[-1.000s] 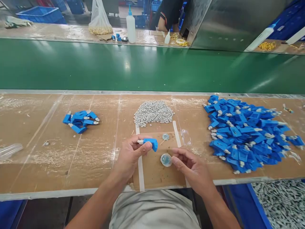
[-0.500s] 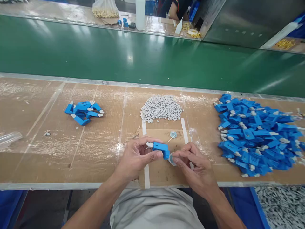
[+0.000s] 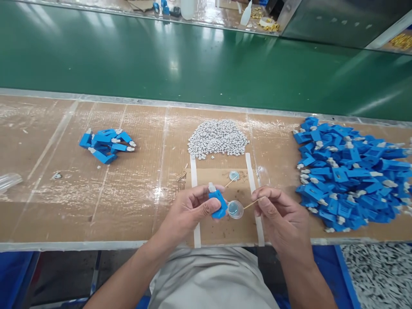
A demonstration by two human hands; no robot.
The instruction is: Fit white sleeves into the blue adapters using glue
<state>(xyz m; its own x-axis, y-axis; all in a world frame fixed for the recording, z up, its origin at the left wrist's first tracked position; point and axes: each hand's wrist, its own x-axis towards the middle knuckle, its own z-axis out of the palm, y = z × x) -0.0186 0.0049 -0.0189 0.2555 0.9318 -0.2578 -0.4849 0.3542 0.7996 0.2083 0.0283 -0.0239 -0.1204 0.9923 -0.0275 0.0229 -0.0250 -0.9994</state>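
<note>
My left hand (image 3: 195,210) is closed round a blue plastic part (image 3: 218,205) with a whitish tip pointing up and away from me. Between the thumb and fingers of my right hand (image 3: 283,216) is a thin wooden stick (image 3: 251,204), its far end at the rim of a small clear cup (image 3: 236,210). Bluish liquid shows in that cup, which stands just right of the blue part. Farther back lies a small round dish (image 3: 234,175) with another thin stick resting against it. A heap of small grey-white pieces (image 3: 219,139) is spread beyond the dish.
On the right is a large pile of blue parts with whitish tips (image 3: 350,176); a smaller group (image 3: 107,143) lies left. White tape strips (image 3: 195,206) run along the cardboard-covered table (image 3: 135,189). Behind it stretches a green belt (image 3: 144,64). A clear plastic tube (image 3: 9,182) lies far left.
The blue part has been turned so its whitish tip points away instead of left. My right hand has moved right, away from the part, and the stick now shows. The view has tipped down slightly.
</note>
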